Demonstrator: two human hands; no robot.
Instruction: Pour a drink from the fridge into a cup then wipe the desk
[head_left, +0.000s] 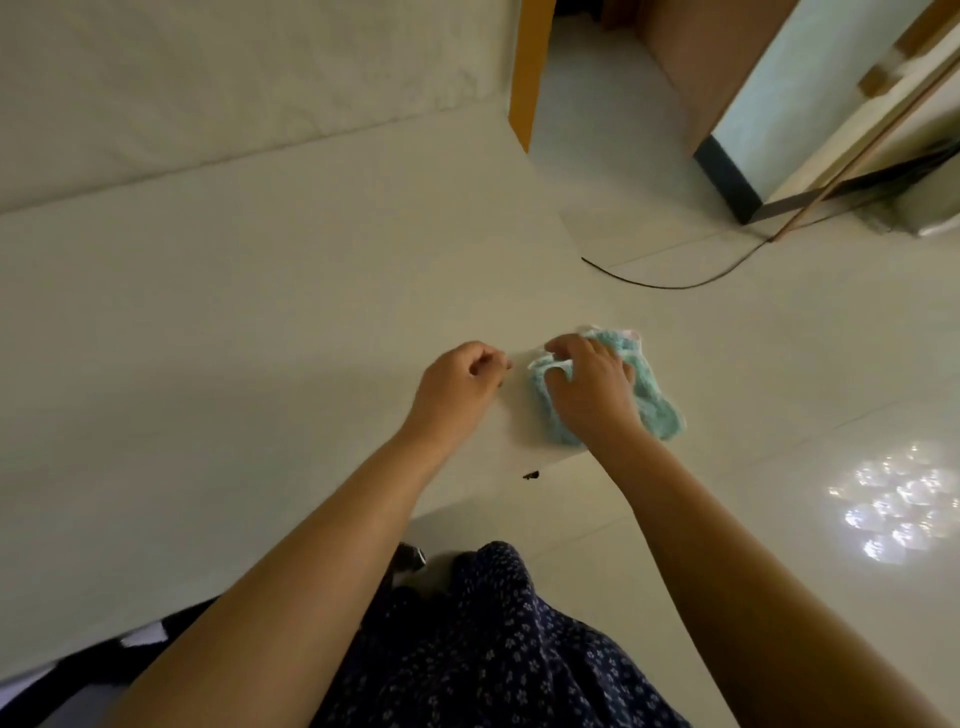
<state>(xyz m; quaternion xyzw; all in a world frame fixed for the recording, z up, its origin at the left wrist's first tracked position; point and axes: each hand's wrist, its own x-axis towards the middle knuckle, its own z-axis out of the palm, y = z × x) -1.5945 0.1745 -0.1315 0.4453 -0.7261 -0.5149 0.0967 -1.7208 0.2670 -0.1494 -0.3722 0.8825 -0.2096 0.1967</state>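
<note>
**While the right hand (589, 395) grips a cloth (660, 415), the left hand (457, 379) rests beside it**

Seen from above, a pale table (234, 338) fills the left of the view. The light blue-green cloth lies bunched on the table near its right edge, close to the front corner. The right hand's fingers (566, 345) are curled into the cloth, with a fold caught between thumb and fingers. Just to the left, not touching the cloth, the left hand sits on the table with its fingers curled narrow into a loose fist, holding nothing visible. A small dark mark (531, 474) shows at the table's near edge. Beyond the table, a thin dark cable (675, 286) curves across the glossy pale floor (779, 364). Dark flower-print clothing (493, 649) shows at the bottom.
</note>
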